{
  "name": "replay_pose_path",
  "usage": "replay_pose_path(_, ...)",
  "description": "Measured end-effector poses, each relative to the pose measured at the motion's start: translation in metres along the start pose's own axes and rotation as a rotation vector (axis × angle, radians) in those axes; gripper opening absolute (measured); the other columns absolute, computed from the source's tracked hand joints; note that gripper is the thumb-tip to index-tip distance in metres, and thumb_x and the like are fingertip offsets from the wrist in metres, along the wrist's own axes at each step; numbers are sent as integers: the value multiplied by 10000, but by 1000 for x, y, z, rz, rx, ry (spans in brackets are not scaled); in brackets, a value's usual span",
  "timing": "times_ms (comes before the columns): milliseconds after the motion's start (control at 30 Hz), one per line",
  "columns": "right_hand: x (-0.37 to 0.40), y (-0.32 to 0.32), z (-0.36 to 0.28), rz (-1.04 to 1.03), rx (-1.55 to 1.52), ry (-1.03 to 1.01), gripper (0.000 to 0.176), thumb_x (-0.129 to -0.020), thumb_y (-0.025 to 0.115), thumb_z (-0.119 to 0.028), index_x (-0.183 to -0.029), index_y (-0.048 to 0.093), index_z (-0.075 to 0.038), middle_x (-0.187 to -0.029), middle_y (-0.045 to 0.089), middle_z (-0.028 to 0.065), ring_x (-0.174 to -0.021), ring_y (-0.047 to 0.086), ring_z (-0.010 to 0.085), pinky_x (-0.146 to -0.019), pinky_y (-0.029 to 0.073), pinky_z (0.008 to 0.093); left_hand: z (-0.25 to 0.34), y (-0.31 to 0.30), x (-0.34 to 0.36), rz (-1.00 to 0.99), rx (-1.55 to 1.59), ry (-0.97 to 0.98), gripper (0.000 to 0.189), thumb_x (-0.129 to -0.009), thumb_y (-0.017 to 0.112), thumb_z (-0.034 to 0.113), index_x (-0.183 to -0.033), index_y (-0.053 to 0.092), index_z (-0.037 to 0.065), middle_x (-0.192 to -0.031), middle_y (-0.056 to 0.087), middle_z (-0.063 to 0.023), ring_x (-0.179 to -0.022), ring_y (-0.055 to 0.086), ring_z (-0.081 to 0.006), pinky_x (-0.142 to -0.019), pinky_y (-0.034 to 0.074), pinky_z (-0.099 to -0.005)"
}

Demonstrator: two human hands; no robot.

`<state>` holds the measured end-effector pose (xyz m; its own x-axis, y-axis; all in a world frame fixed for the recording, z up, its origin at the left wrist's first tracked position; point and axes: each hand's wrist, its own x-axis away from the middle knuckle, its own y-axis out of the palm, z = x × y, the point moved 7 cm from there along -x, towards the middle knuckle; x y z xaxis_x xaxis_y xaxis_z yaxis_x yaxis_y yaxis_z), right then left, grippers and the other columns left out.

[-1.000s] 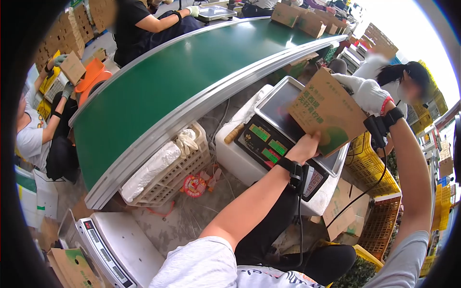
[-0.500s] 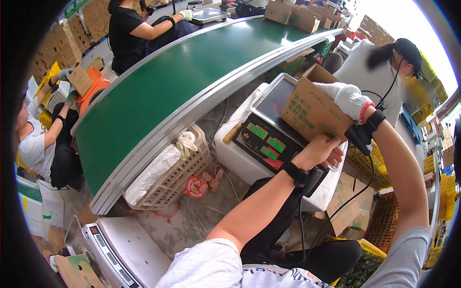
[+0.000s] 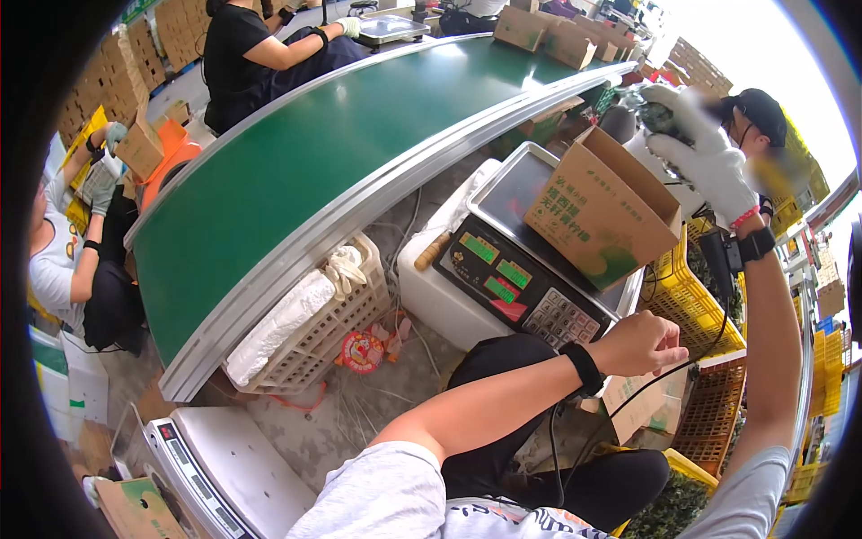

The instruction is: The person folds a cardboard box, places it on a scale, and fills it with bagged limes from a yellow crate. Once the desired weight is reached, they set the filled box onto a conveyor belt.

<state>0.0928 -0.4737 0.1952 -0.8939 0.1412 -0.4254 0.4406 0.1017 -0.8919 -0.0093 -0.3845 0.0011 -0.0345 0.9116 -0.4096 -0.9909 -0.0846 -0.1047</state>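
From the wearer's head, the single wide view faces forward and down, close above an open brown cardboard box (image 3: 593,216) and flat green conveyor belt (image 3: 296,162).

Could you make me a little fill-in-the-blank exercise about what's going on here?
The broad belt is coloured ____.
The open cardboard box stands on a ____.
The right hand wears a white ____.
The band by the left hand is coloured ____.

Missing words: green; scale; glove; black.
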Motion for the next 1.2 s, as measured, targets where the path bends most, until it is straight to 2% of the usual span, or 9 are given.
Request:
replay_pose_path(233, 13, -17, 30, 111, -106, 40, 566, -939, 687, -236, -1476, 509, -213, -1262, 665, 75, -1087, 625, 146, -969, 502, 306, 5, 4, 2, -1, -66, 0, 285, -914, 689, 296, -835, 689, 23, -666, 701, -107, -652, 698, -268, -660, 534, -382)
replay_pose_path(700, 50, -27, 22, 173, -161, 93, 543, -942, 670, -170, -1464, 523, -196, -1215, 672, 69, -1050, 632, 153, -942, 509, 301, 4, -1, 6, 63, -82, 47, 256, -941, 679, 282, -864, 670, 38, -635, 680, -72, -594, 671, -224, -608, 505, -363)
replay_pose_path(767, 93, -37, 22, -15, -114, 542, 529, -942, 649, -127, -1457, 528, -152, -1168, 662, 62, -999, 630, 147, -913, 515, 304, 5, -6, 9, 69, -76, 44, 253, -941, 679, 281, -868, 671, 39, -646, 681, -76, -610, 675, -227, -616, 507, -367)
replay_pose_path(800, 117, -46, 30, 9, -95, 338, 519, -931, 628, -86, -1442, 534, -108, -1135, 656, 62, -966, 624, 140, -896, 515, 307, 5, -7, 11, 71, -83, 34, 251, -939, 678, 280, -875, 671, 38, -658, 683, -81, -624, 676, -238, -624, 509, -374)
replay_pose_path(933, 255, -82, 38, -156, 25, 843, 507, -816, 633, -16, -1318, 631, -95, -1104, 712, 77, -969, 673, 152, -867, 544, 310, 9, -9, 15, 77, -103, 61, 252, -934, 678, 282, -886, 672, 35, -678, 688, -88, -647, 678, -275, -644, 514, -397)
replay_pose_path(1000, 338, -98, 61, -396, 223, 1043, 498, -762, 709, -135, -1256, 646, -113, -995, 733, 105, -897, 708, 197, -839, 559, 329, 13, -6, 16, 57, -66, 74, 263, -933, 680, 299, -894, 673, 39, -683, 687, -90, -658, 685, -286, -642, 524, -400)
replay_pose_path(1067, 402, -106, 68, -848, 438, 1118, 599, -779, 717, -301, -1349, 624, -146, -1194, 709, 182, -1065, 707, 288, -952, 532, 371, 12, 5, 11, 4, -97, 58, 260, -941, 674, 307, -910, 675, 49, -683, 691, -91, -654, 690, -282, -641, 530, -387)
replay_pose_path(1133, 400, -109, 66, -880, 505, 1106, 669, -788, 722, -327, -1411, 583, -127, -1299, 661, 202, -1174, 663, 318, -1001, 509, 389, 14, 19, 6, -30, -81, 88, 259, -945, 671, 310, -921, 678, 53, -687, 695, -92, -656, 693, -278, -641, 532, -383)
replay_pose_path(1200, 346, -94, 69, -449, 93, 968, 658, -834, 711, -248, -1431, 540, -29, -1314, 662, 193, -1152, 666, 273, -980, 517, 370, 11, 20, 10, -33, -98, 87, 257, -949, 668, 313, -931, 681, 57, -691, 700, -93, -657, 697, -275, -641, 533, -378)
